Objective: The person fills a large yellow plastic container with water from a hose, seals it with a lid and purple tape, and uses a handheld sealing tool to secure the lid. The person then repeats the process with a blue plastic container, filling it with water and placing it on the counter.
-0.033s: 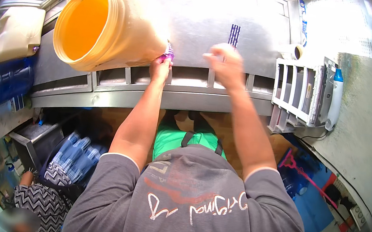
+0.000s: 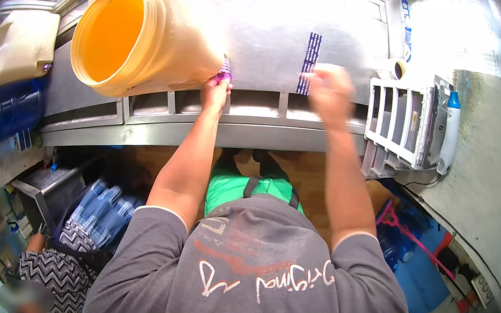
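A large cream plastic bucket (image 2: 153, 30) lies on its side on the steel counter (image 2: 267, 26), its orange-lit mouth facing left. My left hand (image 2: 215, 91) is stretched out to the bucket's base, shut on a small purple object (image 2: 224, 76) that touches it. My right hand (image 2: 329, 94) is blurred with motion over the steel sheet, just right of a dark blue strip (image 2: 309, 63). I cannot tell whether its fingers hold anything.
A white slatted rack (image 2: 393, 128) and a white bottle with a blue cap (image 2: 450, 132) stand at the right, a tape roll (image 2: 396, 68) behind them. A cream jerrycan (image 2: 21, 44) sits left. Packs of water bottles (image 2: 104, 213) and another person (image 2: 50, 282) are lower left.
My right hand has shifted a little to the right along the steel sheet and is now blurred. My left hand and the bucket stay put.
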